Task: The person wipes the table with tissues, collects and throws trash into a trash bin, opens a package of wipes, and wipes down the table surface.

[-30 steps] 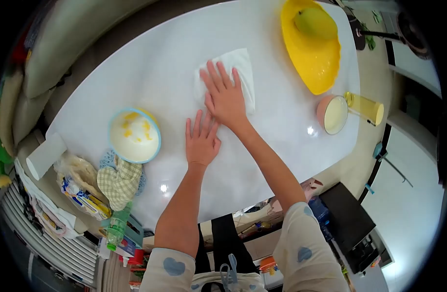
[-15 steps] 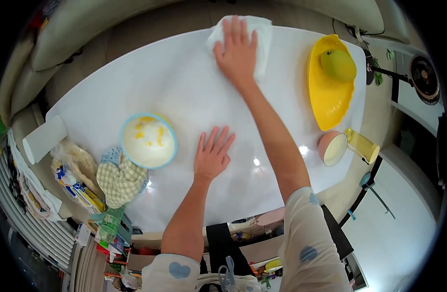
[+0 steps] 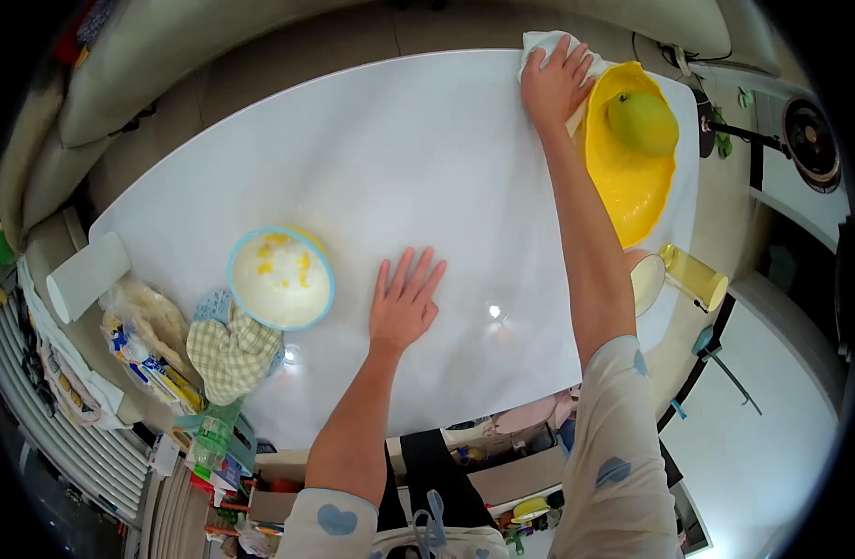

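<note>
My right hand [image 3: 553, 90] lies with spread fingers on a white cloth [image 3: 536, 48] at the table's far edge, close against a yellow leaf-shaped dish [image 3: 632, 191]. A green mango-like fruit [image 3: 646, 126] rests in that dish. Flat on the white table [image 3: 427, 168], fingers apart and holding nothing, is my left hand [image 3: 404, 303]. To its left stands a blue-rimmed bowl [image 3: 283, 279] with yellow bits inside.
A small bowl [image 3: 645, 285], partly behind my right forearm, and a yellowish bottle [image 3: 696, 278] are at the right. Left are a white roll [image 3: 87, 277], plastic bags [image 3: 148, 326], a checked cloth [image 3: 232, 354] and a green bottle [image 3: 213, 436]. A fan [image 3: 809, 149] stands beyond.
My right hand has slid the white cloth away from the table's middle to the far edge, then right to the yellow dish. My left hand has barely moved since half a second ago.
</note>
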`<state>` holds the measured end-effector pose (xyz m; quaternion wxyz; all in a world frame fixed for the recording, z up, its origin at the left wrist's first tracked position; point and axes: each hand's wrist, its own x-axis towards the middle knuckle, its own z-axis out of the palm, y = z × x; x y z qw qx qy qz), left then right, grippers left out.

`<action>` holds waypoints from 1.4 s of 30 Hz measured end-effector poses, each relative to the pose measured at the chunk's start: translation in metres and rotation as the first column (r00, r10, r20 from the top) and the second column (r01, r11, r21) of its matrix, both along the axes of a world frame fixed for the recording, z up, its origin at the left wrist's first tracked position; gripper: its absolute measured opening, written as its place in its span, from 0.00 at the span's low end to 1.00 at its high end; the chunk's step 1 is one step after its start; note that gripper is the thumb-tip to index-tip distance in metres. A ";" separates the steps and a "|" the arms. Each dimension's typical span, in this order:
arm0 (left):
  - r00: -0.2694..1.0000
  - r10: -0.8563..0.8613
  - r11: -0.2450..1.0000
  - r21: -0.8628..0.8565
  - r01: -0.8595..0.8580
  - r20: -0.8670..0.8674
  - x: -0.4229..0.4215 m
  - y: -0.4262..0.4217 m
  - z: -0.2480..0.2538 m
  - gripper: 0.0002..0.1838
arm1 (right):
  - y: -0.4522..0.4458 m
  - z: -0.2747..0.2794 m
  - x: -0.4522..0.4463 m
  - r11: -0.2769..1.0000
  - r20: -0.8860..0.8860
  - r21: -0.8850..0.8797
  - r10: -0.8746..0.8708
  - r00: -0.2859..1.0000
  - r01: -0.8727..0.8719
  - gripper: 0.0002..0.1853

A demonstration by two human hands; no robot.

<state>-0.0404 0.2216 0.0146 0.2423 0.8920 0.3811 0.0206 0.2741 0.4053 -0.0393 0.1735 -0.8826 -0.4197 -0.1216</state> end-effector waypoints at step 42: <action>0.960 0.040 0.998 0.031 -0.051 0.277 -0.008 0.001 -0.011 0.22 | -0.132 0.020 -0.187 0.862 -0.048 -0.115 0.492 0.869 -0.494 0.25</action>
